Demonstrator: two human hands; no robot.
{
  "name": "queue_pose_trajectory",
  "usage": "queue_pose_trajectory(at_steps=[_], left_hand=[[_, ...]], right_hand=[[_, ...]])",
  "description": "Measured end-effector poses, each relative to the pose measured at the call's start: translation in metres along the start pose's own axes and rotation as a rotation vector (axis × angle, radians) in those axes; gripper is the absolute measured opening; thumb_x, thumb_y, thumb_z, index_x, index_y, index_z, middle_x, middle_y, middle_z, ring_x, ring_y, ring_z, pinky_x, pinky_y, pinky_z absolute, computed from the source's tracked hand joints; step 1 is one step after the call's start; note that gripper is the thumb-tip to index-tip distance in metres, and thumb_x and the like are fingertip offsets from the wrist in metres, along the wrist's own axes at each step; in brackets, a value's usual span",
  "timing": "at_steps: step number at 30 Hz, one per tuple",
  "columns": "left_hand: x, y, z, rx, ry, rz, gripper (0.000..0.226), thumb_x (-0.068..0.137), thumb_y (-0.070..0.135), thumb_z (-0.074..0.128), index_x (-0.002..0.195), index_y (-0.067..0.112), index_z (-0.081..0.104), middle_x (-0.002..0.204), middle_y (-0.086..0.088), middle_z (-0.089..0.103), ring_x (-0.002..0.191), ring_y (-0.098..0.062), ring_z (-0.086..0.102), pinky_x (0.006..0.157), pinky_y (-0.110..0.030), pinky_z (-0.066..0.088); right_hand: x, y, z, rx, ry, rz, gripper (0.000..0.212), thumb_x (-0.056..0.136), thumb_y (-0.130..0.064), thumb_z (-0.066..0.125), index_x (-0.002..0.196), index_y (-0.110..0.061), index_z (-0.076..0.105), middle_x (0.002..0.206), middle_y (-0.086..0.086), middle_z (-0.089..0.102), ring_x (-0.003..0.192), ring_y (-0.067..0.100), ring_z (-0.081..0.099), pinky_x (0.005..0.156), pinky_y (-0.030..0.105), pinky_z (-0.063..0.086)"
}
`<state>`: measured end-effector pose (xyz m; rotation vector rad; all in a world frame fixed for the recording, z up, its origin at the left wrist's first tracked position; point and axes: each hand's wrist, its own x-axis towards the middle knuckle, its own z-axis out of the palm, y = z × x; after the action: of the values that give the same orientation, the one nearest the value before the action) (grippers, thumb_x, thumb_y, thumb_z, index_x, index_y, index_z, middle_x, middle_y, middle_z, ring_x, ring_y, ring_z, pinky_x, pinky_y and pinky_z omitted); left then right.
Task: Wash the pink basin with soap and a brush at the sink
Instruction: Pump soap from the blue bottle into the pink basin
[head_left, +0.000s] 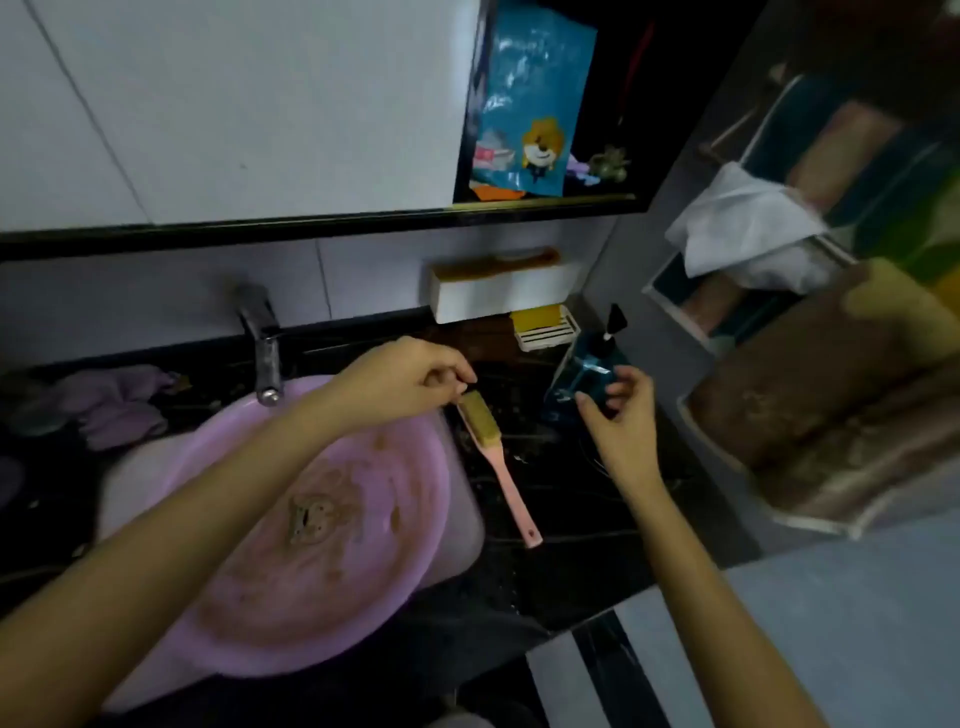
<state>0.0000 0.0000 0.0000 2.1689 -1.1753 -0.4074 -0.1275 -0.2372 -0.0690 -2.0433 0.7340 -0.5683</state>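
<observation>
At the sink (465, 525), down at 7 o'clock of the view, the pink basin (332, 587) sits tilted in the bowl, its far rim tucked right under the faucet (265, 358), brown grime smeared across its inside. Both arms are in play, 2 bare hands working up top. The left hand (410, 382) reaches across over the basin's rim, fingers curled, pinching the far end of the brush (488, 436). The brush lies on the dark counter (571, 519) just beside the basin at its 3 o'clock, bristle head up at 12 o'clock, pink handle running down toward 5 o'clock. Over at 3 o'clock of the brush, the right hand (618, 421) has thumb and fingers wrapped round the lower part of the blue soap bottle (576, 371), which leans over, pump nozzle pointing up. Behind the bottle at 11 o'clock, a white soap dish (545, 327) holds something yellow. Far out at 9 o'clock, a purple cloth (119, 400) lies crumpled on the counter beside the faucet.
</observation>
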Motion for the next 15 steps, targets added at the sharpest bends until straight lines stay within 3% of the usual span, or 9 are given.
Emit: queue_pose_trajectory(at_steps=[3,6,10,12,15], left_hand=[[0.014,0.000,0.017,-0.054,-0.013,-0.062,0.021,0.091,0.018,0.058,0.109,0.023,0.066,0.085,0.013,0.070,0.079,-0.004,0.067,0.079,-0.037,0.054],[0.025,-0.002,0.031,-0.164,0.026,-0.102,0.020,0.092,0.014,0.057,0.108,0.021,0.066,0.083,0.013,0.070,0.079,-0.006,0.068,0.081,-0.036,0.055],[0.032,-0.011,0.042,-0.321,0.049,-0.159,0.023,0.092,0.007,0.056,0.103,0.026,0.064,0.079,0.012,0.072,0.082,-0.007,0.069,0.080,-0.029,0.056],[0.032,-0.008,0.043,-0.561,0.090,-0.216,0.023,0.093,0.002,0.050,0.103,0.018,0.064,0.080,0.008,0.073,0.081,-0.009,0.070,0.074,-0.020,0.054],[0.030,-0.006,0.037,-0.755,0.154,-0.351,0.022,0.097,0.009,0.046,0.108,0.013,0.065,0.087,0.001,0.074,0.083,-0.010,0.069,0.076,-0.019,0.054]], right_hand=[[0.021,0.009,0.001,0.040,0.040,0.075,0.095,0.074,-0.021,0.080,0.146,-0.011,0.018,0.144,0.012,0.025,0.129,0.019,0.032,0.107,0.026,0.027],[0.040,0.011,0.016,0.010,0.077,0.008,0.112,0.069,-0.028,0.083,0.149,-0.011,0.006,0.151,0.016,0.014,0.140,0.023,0.019,0.104,0.021,0.019],[0.056,0.013,0.039,-0.065,0.201,-0.048,0.108,0.072,-0.038,0.079,0.149,-0.009,0.009,0.150,0.017,0.021,0.138,0.026,0.028,0.101,0.018,0.025],[0.059,0.013,0.044,-0.027,0.227,-0.058,0.100,0.077,-0.032,0.077,0.149,-0.011,0.011,0.152,0.015,0.021,0.139,0.024,0.027,0.105,0.017,0.023],[0.061,0.008,0.040,0.043,0.175,-0.085,0.092,0.078,-0.015,0.074,0.149,-0.017,0.015,0.153,0.010,0.023,0.134,0.009,0.025,0.094,0.001,0.018]])
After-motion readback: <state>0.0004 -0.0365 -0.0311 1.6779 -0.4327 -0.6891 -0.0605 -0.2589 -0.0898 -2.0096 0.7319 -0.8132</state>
